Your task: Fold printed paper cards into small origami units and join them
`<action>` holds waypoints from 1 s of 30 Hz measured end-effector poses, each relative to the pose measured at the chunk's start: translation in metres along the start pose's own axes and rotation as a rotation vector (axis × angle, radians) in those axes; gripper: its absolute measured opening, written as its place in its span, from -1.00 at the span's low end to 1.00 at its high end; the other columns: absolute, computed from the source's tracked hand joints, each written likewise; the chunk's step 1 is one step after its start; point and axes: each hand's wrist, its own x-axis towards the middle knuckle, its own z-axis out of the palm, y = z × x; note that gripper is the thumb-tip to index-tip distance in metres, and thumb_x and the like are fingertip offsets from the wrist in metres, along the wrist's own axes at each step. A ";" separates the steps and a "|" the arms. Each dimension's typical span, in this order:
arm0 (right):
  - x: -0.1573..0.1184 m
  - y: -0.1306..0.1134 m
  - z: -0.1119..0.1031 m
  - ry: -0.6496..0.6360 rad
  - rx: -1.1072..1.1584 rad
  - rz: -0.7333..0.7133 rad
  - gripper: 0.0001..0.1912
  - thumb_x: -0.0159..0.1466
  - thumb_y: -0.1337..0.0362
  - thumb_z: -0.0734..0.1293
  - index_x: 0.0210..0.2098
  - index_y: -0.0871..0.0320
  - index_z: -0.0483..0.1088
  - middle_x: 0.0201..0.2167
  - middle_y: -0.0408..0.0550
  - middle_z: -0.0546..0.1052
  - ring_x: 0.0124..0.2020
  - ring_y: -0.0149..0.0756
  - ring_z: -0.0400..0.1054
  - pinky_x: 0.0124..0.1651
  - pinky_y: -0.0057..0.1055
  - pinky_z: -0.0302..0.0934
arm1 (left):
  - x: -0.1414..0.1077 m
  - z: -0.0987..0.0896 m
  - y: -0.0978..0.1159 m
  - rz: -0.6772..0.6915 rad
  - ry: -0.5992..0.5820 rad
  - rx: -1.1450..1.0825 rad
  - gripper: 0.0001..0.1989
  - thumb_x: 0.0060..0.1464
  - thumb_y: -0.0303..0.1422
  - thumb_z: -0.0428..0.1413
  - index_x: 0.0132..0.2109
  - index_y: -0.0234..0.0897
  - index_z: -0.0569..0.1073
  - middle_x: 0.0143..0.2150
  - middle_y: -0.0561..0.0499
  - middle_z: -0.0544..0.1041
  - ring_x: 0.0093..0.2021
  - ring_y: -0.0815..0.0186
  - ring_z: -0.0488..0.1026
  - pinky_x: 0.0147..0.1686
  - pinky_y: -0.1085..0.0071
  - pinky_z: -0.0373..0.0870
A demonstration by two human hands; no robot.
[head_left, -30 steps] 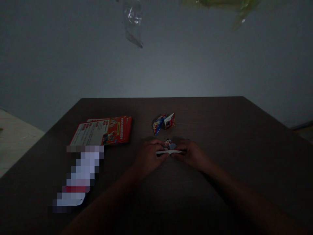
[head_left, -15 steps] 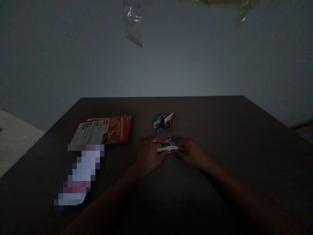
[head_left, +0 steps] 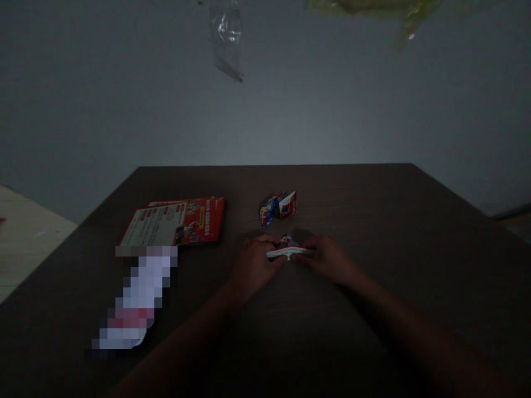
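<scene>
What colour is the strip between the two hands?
The strip looks mostly white, edged with red; see the head view.

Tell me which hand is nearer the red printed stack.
Left. The left hand is to the right of the red printed stack, apart from it; the right hand is farther right.

There are two hands [head_left: 253,262] [head_left: 331,260], one printed item [head_left: 289,251], at least two red packets [head_left: 213,221] and one table [head_left: 360,202].
</scene>
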 end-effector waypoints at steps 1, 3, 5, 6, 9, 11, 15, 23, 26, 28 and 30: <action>0.000 0.001 0.000 -0.006 0.011 -0.004 -0.76 0.16 0.13 0.31 -0.39 0.18 0.51 -0.52 -0.09 0.53 -0.50 -0.34 0.35 -0.47 -0.47 0.02 | 0.000 0.000 0.000 -0.003 -0.005 -0.008 -0.86 0.02 -0.32 0.15 -0.25 -0.19 0.56 -0.11 0.08 0.54 -0.19 0.32 0.48 -0.16 0.42 0.37; -0.001 0.002 0.000 -0.003 0.019 -0.007 -0.76 0.16 0.14 0.31 -0.40 0.18 0.51 -0.52 -0.09 0.53 -0.50 -0.34 0.35 -0.47 -0.47 0.02 | 0.000 -0.001 0.000 -0.005 -0.014 -0.025 -0.85 0.02 -0.32 0.15 -0.23 -0.19 0.56 -0.11 0.08 0.53 -0.19 0.32 0.48 -0.17 0.42 0.37; -0.001 0.002 0.000 0.004 0.013 0.000 -0.76 0.15 0.14 0.31 -0.42 0.19 0.50 -0.54 -0.10 0.51 -0.51 -0.35 0.33 -0.48 -0.47 0.01 | 0.000 -0.001 0.000 -0.004 -0.022 -0.035 -0.86 0.02 -0.32 0.15 -0.26 -0.20 0.56 -0.11 0.07 0.53 -0.19 0.32 0.48 -0.18 0.41 0.37; -0.001 0.002 0.000 0.009 0.005 0.008 -0.76 0.15 0.13 0.31 -0.42 0.19 0.51 -0.55 -0.10 0.50 -0.53 -0.36 0.32 -0.48 -0.47 0.01 | 0.000 -0.002 0.000 -0.006 -0.022 -0.033 -0.87 0.02 -0.32 0.15 -0.28 -0.20 0.56 -0.12 0.07 0.53 -0.20 0.32 0.48 -0.18 0.41 0.37; 0.000 0.000 -0.002 0.013 -0.018 0.058 -0.74 0.14 0.12 0.31 -0.39 0.20 0.51 -0.57 -0.10 0.49 -0.57 -0.36 0.29 -0.48 -0.45 -0.01 | 0.000 -0.003 0.001 -0.038 -0.002 0.004 -0.87 0.00 -0.31 0.16 -0.32 -0.23 0.56 -0.13 0.04 0.52 -0.22 0.30 0.47 -0.21 0.39 0.38; 0.000 0.000 -0.003 0.011 -0.012 0.084 -0.73 0.13 0.11 0.32 -0.38 0.20 0.52 -0.57 -0.10 0.49 -0.56 -0.35 0.30 -0.48 -0.45 0.00 | 0.000 -0.003 0.001 -0.070 0.013 0.032 -0.86 -0.01 -0.29 0.16 -0.33 -0.25 0.55 -0.14 0.02 0.50 -0.22 0.28 0.46 -0.22 0.37 0.38; 0.000 0.001 -0.005 0.008 0.032 0.087 -0.74 0.10 0.13 0.34 -0.36 0.19 0.52 -0.52 -0.09 0.51 -0.50 -0.33 0.34 -0.47 -0.46 0.03 | 0.001 -0.003 0.001 -0.074 0.023 0.039 -0.86 0.00 -0.29 0.15 -0.35 -0.25 0.55 -0.13 0.02 0.49 -0.22 0.30 0.45 -0.21 0.38 0.37; 0.000 0.004 -0.003 0.036 0.073 0.062 -0.78 0.09 0.16 0.35 -0.35 0.18 0.50 -0.49 -0.11 0.51 -0.49 -0.35 0.33 -0.45 -0.48 0.04 | -0.002 -0.001 0.000 -0.070 0.040 0.108 -0.81 0.03 -0.24 0.13 -0.31 -0.27 0.53 -0.25 0.00 0.47 -0.30 0.31 0.42 -0.32 0.42 0.33; -0.001 0.005 -0.003 0.033 0.084 0.050 -0.78 0.11 0.17 0.34 -0.34 0.18 0.50 -0.50 -0.12 0.51 -0.50 -0.36 0.32 -0.44 -0.48 0.05 | -0.002 0.000 -0.001 -0.060 0.057 0.117 -0.80 0.03 -0.23 0.13 -0.31 -0.28 0.52 -0.25 0.00 0.45 -0.30 0.32 0.41 -0.33 0.42 0.32; -0.001 0.005 -0.003 0.032 0.078 0.047 -0.79 0.11 0.17 0.34 -0.35 0.18 0.50 -0.50 -0.12 0.51 -0.49 -0.36 0.32 -0.43 -0.48 0.05 | -0.002 0.001 -0.001 -0.058 0.075 0.130 -0.80 0.02 -0.22 0.14 -0.33 -0.28 0.51 -0.24 -0.01 0.44 -0.29 0.31 0.39 -0.31 0.41 0.31; -0.001 0.004 -0.003 0.036 0.067 0.053 -0.80 0.10 0.17 0.34 -0.36 0.17 0.50 -0.49 -0.12 0.51 -0.49 -0.35 0.33 -0.43 -0.48 0.05 | -0.002 0.001 -0.002 -0.057 0.087 0.159 -0.79 0.00 -0.20 0.16 -0.34 -0.28 0.52 -0.24 -0.01 0.43 -0.26 0.29 0.38 -0.28 0.39 0.31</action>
